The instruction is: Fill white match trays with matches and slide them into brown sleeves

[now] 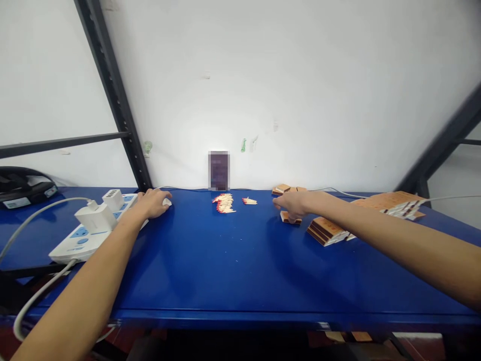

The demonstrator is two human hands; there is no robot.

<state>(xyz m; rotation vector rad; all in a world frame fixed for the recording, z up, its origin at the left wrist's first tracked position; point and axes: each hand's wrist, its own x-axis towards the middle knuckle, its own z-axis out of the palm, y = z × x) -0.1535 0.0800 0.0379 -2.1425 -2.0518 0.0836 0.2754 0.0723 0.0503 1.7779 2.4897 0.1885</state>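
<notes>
My left hand [152, 203] is at the far left side of the blue table, beside the white power strip. Its fingers curl round a small white piece [167, 202], partly hidden by the hand. Over on the right, my right hand [292, 202] reaches down with its fingertips on an orange-brown and white matchbox [290, 219]; the grip is partly hidden by the hand. Between the hands lies a pile of red-tipped matches [224, 203], and a smaller bunch of matches [249, 201] lies just right of it.
More matchboxes [288, 189] lie behind my right hand. Stacked matchboxes [327, 230] and a larger stack [398, 203] stand under and beyond my right forearm. The power strip [84, 245] carries plugs and cables. A blurred dark panel [219, 170] stands against the wall.
</notes>
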